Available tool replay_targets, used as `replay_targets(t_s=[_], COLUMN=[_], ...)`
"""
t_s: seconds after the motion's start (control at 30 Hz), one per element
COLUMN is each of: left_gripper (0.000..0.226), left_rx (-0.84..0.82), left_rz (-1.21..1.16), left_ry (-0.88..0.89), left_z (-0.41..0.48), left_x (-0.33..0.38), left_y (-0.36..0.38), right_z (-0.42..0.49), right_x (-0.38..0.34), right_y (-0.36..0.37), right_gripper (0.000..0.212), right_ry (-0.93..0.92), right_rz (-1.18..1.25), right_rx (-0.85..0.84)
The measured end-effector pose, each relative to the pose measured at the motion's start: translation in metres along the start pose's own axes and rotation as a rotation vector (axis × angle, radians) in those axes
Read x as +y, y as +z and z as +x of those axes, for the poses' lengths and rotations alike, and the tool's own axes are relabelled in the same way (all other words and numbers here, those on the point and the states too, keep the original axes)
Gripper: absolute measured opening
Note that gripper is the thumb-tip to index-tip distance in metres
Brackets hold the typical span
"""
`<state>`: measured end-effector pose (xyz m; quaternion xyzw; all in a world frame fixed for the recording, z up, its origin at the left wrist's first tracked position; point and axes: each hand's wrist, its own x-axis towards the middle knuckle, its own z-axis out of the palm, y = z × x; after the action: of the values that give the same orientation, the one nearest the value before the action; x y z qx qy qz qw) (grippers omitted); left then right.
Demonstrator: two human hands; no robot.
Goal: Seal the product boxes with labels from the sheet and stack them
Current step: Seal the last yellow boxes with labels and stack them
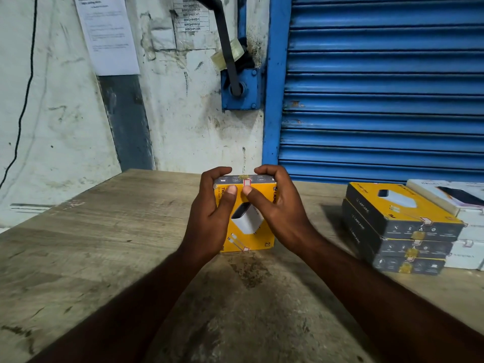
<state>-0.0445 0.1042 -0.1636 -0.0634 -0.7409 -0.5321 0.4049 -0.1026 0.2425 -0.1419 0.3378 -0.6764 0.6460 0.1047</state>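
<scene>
Yellow charger box [248, 229] is being gripped mid-table by left hand [209, 218] and right hand [277, 210], fingers curled round it | label [247, 182] on its top edge is being pressed by the right thumb | stack of three boxes [400, 224] is being borne by the wooden table [104, 244], at right.

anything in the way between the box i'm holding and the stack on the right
Nothing visible. The yellow box, held in the left hand and right hand, has only bare table between it and the stack of three boxes to its right, whose top is free.
</scene>
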Motion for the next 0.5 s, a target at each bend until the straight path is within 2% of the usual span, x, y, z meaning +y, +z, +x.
replay_targets(t_s=[0.13,0.27,0.4,0.5], left_gripper=[0.03,0.027,0.028,0.027], left_rx=[0.011,0.009,0.007,0.008], left_rz=[-0.033,-0.05,-0.071,-0.056], left_ry=[0.008,0.015,0.026,0.037], left_z=[-0.002,-0.002,-0.002,-0.004], left_x=[0.001,0.0,0.0,0.0], left_y=[0.003,0.004,0.005,0.005], right_z=[0.0,0.0,0.005,0.009], right_x=[-0.006,-0.014,-0.027,-0.039], right_y=[0.005,0.008,0.009,0.008], right_gripper=[0.033,0.035,0.039,0.025], right_ry=[0.064,0.193,0.4,0.502], right_rz=[0.049,0.166,0.319,0.352], right_rx=[0.078,0.118,0.163,0.17])
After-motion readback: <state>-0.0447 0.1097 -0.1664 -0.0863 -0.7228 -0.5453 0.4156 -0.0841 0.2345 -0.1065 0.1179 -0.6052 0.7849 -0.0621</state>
